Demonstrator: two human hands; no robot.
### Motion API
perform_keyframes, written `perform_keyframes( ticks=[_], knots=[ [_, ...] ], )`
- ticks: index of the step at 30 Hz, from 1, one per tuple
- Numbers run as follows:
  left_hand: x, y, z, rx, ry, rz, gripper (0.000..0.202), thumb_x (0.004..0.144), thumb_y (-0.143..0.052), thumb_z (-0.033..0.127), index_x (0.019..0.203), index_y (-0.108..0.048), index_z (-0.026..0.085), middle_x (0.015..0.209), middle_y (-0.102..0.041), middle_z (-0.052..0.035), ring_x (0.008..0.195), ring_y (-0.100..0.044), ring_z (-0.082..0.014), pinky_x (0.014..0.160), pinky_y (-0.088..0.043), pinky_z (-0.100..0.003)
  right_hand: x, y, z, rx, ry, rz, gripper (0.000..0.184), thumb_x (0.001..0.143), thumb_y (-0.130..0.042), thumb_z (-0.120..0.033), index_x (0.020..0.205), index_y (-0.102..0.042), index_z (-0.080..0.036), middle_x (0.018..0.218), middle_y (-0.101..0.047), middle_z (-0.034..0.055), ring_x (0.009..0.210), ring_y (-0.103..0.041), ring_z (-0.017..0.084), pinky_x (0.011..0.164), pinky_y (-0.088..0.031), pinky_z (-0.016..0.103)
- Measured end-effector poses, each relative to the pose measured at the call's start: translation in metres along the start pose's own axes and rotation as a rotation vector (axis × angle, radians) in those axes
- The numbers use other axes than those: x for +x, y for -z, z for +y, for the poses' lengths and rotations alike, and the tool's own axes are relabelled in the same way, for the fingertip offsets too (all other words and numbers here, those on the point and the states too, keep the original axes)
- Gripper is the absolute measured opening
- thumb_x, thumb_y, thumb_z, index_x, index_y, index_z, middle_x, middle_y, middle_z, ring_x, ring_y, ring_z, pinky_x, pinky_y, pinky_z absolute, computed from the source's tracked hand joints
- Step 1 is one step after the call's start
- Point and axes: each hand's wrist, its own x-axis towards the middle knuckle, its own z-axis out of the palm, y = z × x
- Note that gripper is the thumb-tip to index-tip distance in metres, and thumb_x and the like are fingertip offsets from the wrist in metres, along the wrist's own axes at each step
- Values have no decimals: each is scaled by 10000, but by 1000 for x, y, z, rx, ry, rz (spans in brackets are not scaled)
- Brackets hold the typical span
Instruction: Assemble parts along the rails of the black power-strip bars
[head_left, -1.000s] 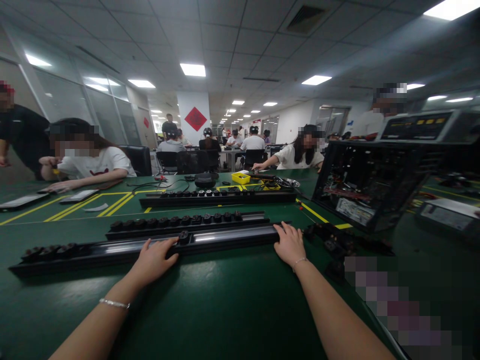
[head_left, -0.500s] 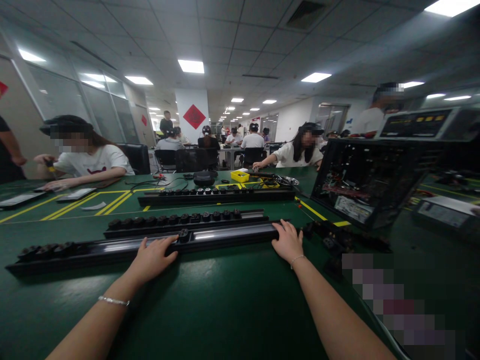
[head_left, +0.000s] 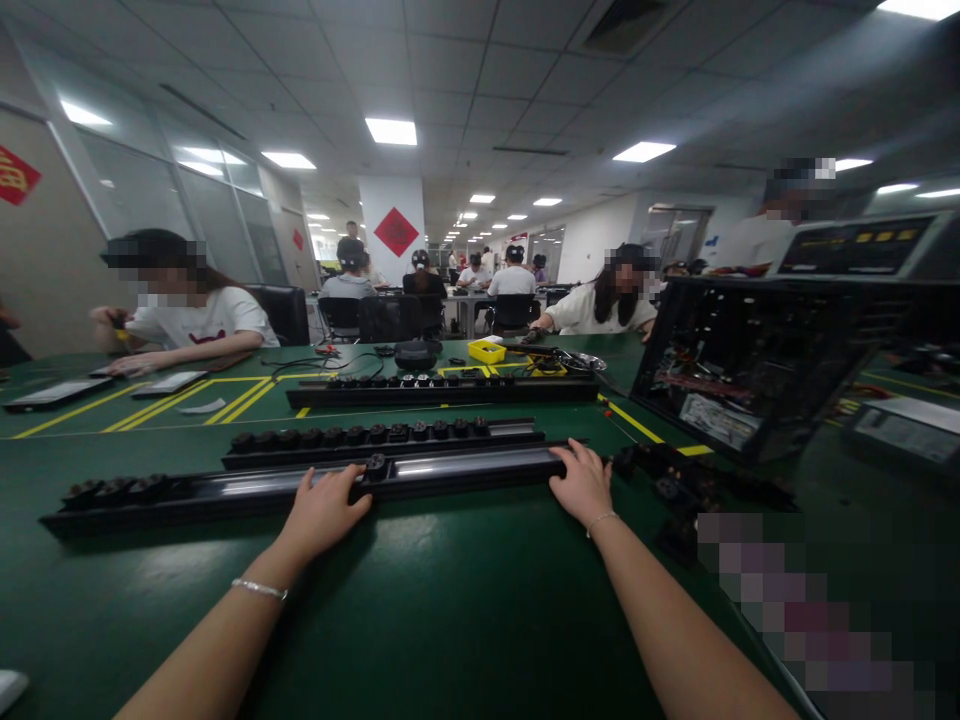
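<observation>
A long black power track with a shiny channel lies across the green table in front of me. My left hand grips it left of centre, fingers over the top and thumb on the near side. The fingertips reach a single black socket module seated in the channel. At the track's right end, my right hand is closed over the edge, its fingers partly hidden. More round black modules sit at the left end. Just behind lies a second track bearing a row of such modules.
A third track lies farther back, with a yellow tray behind it. An open computer case stands to the right. Dark loose parts lie by my right hand. One co-worker sits across at left, another at right.
The whole scene has shifted slightly right as my head turned left. Both hands keep their places on the track, and the single module shows no clear movement along it.
</observation>
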Motion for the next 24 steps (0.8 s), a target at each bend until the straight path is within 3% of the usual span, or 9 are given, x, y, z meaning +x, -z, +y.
perform_keyframes(
  ticks=[10, 16, 20, 24],
  knots=[
    [-2, 2, 5, 13, -8, -3, 493, 761, -389, 473, 1190, -473, 245, 1181, -597, -65, 1120, -496, -265, 1037, -81, -554, -1, -3, 1, -14, 11, 1, 472, 691, -476, -248, 1159, -522, -291, 1371, -315, 44, 1275, -200, 267, 1014, -104, 576],
    [0, 8, 12, -15, 16, -16, 460, 754, -399, 461, 1151, -480, 242, 1154, -610, -84, 1100, -513, -261, 1022, -99, -572, -1, -2, 0, -3, 0, -27, 352, 688, -484, -253, 1028, -571, -273, 1374, -298, 47, 1292, -161, 261, 1010, -78, 585],
    [4, 5, 21, -47, 46, 6, 375, 760, -390, 455, 1022, -510, 214, 1074, -645, -85, 1013, -567, -246, 1011, -167, -543, -1, -2, -2, -19, -4, -28, 337, 685, -481, -233, 1011, -566, -252, 1384, -290, 53, 1292, -158, 257, 1008, -55, 594],
    [4, -1, 24, -34, 81, 65, 419, 758, -392, 501, 1028, -506, 201, 1011, -665, -91, 990, -581, -245, 1016, -181, -508, -2, -2, -2, -33, 4, -35, 333, 686, -470, -222, 1007, -557, -237, 1392, -282, 57, 1291, -158, 262, 1006, -60, 595]
  ],
)
